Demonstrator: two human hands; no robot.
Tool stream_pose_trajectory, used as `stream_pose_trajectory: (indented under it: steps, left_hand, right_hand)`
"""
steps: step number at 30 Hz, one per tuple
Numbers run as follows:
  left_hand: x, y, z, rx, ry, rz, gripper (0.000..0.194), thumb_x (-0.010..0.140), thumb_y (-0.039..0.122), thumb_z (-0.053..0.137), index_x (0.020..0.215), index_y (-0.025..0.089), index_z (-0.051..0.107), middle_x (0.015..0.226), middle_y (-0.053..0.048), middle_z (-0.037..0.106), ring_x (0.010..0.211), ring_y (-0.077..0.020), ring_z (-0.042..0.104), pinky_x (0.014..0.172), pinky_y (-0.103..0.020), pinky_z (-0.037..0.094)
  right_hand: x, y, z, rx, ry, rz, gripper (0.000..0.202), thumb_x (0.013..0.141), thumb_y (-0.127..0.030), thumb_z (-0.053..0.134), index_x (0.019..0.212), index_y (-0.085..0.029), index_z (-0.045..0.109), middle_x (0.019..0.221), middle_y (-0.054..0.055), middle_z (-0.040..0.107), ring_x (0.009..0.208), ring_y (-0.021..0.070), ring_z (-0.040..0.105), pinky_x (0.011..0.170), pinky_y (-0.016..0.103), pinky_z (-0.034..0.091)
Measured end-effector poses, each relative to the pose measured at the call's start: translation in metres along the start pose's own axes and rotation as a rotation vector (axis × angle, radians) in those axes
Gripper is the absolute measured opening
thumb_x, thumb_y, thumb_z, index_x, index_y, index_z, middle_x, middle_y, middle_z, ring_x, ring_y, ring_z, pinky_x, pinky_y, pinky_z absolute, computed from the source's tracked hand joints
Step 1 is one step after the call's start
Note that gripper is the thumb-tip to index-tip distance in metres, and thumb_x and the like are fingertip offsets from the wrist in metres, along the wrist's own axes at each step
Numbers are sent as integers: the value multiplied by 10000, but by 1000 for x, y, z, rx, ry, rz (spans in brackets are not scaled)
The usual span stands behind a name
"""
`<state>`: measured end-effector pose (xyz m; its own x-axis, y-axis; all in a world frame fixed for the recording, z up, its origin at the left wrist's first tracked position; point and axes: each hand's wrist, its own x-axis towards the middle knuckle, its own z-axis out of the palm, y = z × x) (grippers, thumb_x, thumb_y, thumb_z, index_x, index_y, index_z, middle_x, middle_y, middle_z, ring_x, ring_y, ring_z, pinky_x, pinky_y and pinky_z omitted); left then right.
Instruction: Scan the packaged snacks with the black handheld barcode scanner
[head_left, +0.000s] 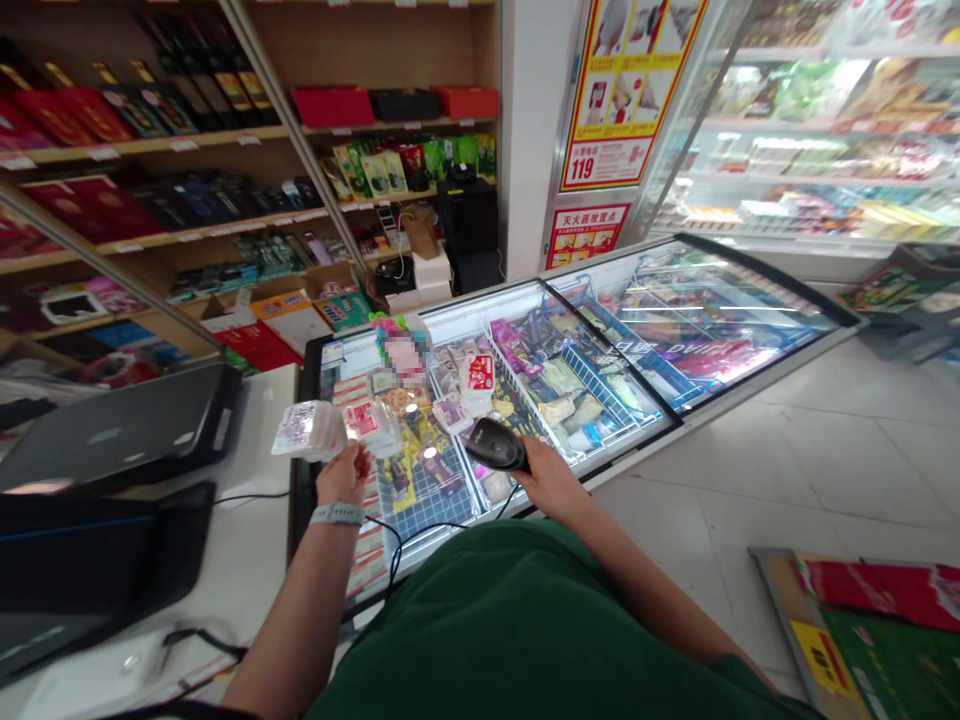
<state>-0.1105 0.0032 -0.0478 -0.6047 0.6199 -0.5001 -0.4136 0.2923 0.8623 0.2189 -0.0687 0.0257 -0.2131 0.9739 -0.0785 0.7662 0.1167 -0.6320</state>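
My right hand [541, 478] is closed around a black barcode scanner [495, 443], whose head points left over the glass-topped freezer [645, 438]. My left hand [343, 474], with a grey band at the wrist, has its fingers closed at the lower edge of a clear plastic pack with a red label [363, 420]. Just left of that pack is another clear pack with a purple-and-white label [303, 428]. A red-labelled pack [478, 374] and a pale purple one [451, 412] lie on the glass beyond the scanner. A colourful item [401, 350], partly blurred, sits near the freezer's far left corner.
A black monitor or register [120, 425] stands on the white counter [259, 440] at left. The scanner's black cable [397, 540] loops by my body. Shelves with bottles and boxes [330, 105] rise behind. A lit display fridge [810, 150] is at right, and a box [862, 640] lies lower right.
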Motion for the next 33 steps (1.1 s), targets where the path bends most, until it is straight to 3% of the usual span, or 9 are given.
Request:
stream_pose_trajectory:
  steps: [9, 14, 18, 23, 28, 33]
  left_hand:
    - [3, -6, -3, 99, 50, -47, 260, 717, 308, 711, 669, 167, 498, 570, 34, 573, 456, -71, 517, 458, -202, 405]
    - [-1, -18, -4, 144, 12, -25, 324, 792, 462, 572, 662, 175, 497, 541, 25, 560, 444, -86, 515, 469, -223, 414]
    - [-6, -36, 0, 217, -70, 24, 369, 815, 510, 456, 702, 168, 537, 581, 6, 588, 480, -93, 549, 516, -233, 435]
    - [-9, -56, 10, 423, -278, 82, 403, 709, 544, 574, 806, 155, 608, 721, -58, 672, 605, -153, 637, 606, -299, 490]
    - [-2, -68, 28, 725, -420, 242, 368, 688, 461, 655, 910, 168, 632, 856, -115, 701, 778, -242, 679, 694, -367, 499]
    - [15, -70, 54, 983, -512, 548, 521, 678, 392, 690, 1127, 148, 591, 1143, -175, 642, 1116, -311, 582, 951, -431, 422]
  right_hand:
    - [-1, 1, 1, 5, 12, 4, 150, 849, -206, 578, 978, -172, 509, 984, 82, 615, 923, 209, 574, 782, 282, 385]
    - [0, 2, 2, 25, 19, -5, 169, 835, -182, 579, 991, -169, 516, 992, 81, 617, 941, 210, 574, 791, 282, 385]
    - [0, 1, 1, 38, 23, 2, 177, 827, -163, 574, 995, -162, 520, 988, 83, 618, 931, 208, 574, 783, 283, 383]
    - [-2, 2, 1, 44, 42, -10, 183, 823, -174, 590, 991, -164, 518, 984, 78, 614, 917, 206, 570, 774, 275, 380]
    - [-4, 3, 0, 52, 40, -4, 181, 831, -180, 586, 995, -172, 511, 1001, 75, 607, 938, 205, 569, 789, 271, 383]
    - [-5, 1, -3, 31, 45, 19, 177, 825, -183, 597, 978, -167, 510, 997, 77, 606, 914, 207, 568, 774, 274, 380]
